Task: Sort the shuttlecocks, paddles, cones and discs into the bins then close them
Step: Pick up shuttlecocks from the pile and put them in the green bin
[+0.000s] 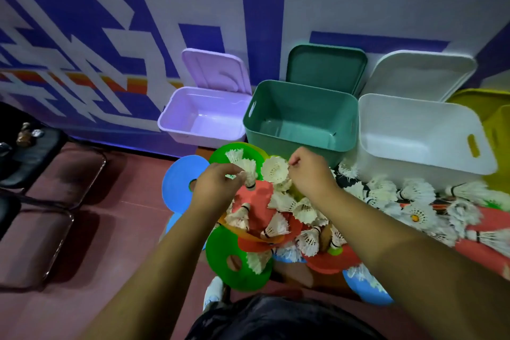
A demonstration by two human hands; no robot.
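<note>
left hand (214, 186), fingers (234, 174) pinched; right hand (309, 174) likewise

Lilac bin (193, 137), teal bin (276, 143), white bin (414, 159); white shuttlecocks (274, 170); green disc (218, 250), blue disc (178, 174), red disc (258, 201).

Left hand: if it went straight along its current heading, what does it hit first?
Left hand points up and right, pinching a shuttlecock. Ahead lies the green disc, then the green bin front wall. If the hand rides above the disc, likely the bin first; depth is unclear.
</note>
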